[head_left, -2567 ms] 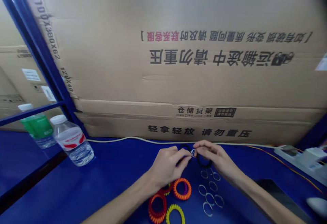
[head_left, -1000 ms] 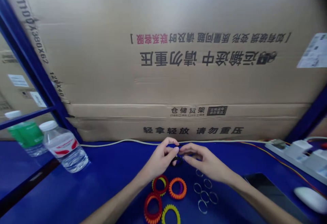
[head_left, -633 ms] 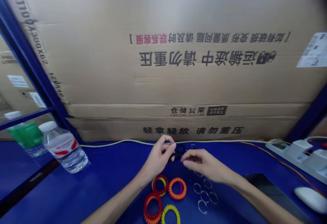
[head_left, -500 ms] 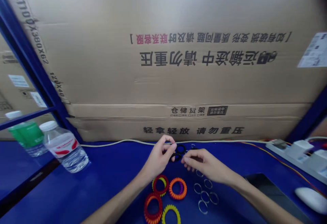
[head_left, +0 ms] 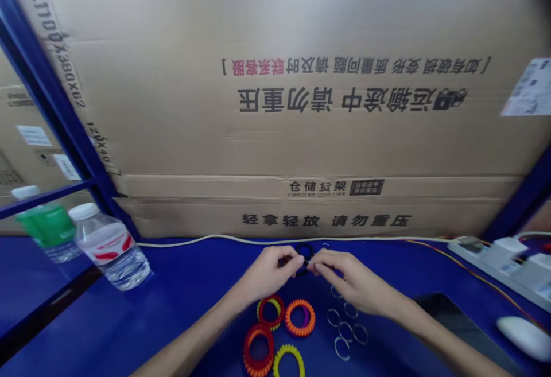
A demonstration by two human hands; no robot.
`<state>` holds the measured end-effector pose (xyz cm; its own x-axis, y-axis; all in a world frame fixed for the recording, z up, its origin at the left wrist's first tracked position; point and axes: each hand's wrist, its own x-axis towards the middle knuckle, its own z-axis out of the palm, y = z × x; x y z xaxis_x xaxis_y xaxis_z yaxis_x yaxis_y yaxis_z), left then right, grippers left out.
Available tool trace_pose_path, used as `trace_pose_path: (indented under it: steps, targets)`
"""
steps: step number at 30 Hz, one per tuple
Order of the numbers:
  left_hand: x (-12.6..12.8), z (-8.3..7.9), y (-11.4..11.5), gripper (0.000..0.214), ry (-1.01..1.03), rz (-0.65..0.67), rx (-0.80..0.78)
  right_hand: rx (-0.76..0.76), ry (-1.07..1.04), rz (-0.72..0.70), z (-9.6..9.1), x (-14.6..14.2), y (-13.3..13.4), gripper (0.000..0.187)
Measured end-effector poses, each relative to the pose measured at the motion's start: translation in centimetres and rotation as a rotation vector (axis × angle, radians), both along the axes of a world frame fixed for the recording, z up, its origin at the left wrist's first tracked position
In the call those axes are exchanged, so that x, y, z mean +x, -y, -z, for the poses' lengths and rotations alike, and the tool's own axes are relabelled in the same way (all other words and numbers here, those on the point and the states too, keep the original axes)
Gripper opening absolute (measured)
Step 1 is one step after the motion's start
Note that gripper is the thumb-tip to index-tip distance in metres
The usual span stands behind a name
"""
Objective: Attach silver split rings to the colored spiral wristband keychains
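Note:
My left hand (head_left: 273,273) is closed in a pinch, with a dark spiral ring (head_left: 300,271) showing at its fingertips and mostly hidden by them. Close beside it, my right hand (head_left: 348,279) pinches a thin silvery ring (head_left: 308,260); little of it shows. The fingertips of both hands almost meet. Just behind them a black coil ring (head_left: 305,248) is partly visible. Nearer to me lie an orange coil ring (head_left: 289,318), red coil rings (head_left: 270,342) and a yellow coil ring (head_left: 282,352). Several loose metal rings (head_left: 345,331) lie below my right hand.
A tall cardboard box (head_left: 193,147) stands behind the blue table (head_left: 189,273). Water bottles (head_left: 114,251) are at the left. On the right are a dark flat device (head_left: 456,325), a white mouse (head_left: 523,337) and a power strip (head_left: 495,268). A pale cable (head_left: 185,243) runs along the back.
My left hand has come down and slightly right, and both hands' fingertips have drawn closer together. The dark ring at the left fingers is now more hidden. The rings on the table have not moved.

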<state>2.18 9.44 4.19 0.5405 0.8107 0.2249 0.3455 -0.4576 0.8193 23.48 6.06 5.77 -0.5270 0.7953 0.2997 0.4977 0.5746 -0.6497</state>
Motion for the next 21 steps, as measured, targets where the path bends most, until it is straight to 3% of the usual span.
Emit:
trace_pose_path:
  steps: [6,15,18,21]
  targets:
    - [0.1,0.1,0.0,0.032,-0.003,0.003,0.038,0.083,0.111,0.014,0.4,0.1,0.0,0.023]
    - [1.0,0.5,1.1,0.012,-0.013,-0.043,0.155,0.202,0.115,0.261,2.3,-0.6,-0.3,0.02]
    - [1.2,0.7,1.6,0.007,-0.02,-0.055,0.225,0.085,0.032,0.333,2.7,-0.9,-0.3,0.024]
    - [1.2,0.7,1.7,0.006,-0.018,-0.053,0.279,-0.169,-0.161,0.261,2.8,-0.7,-0.7,0.03]
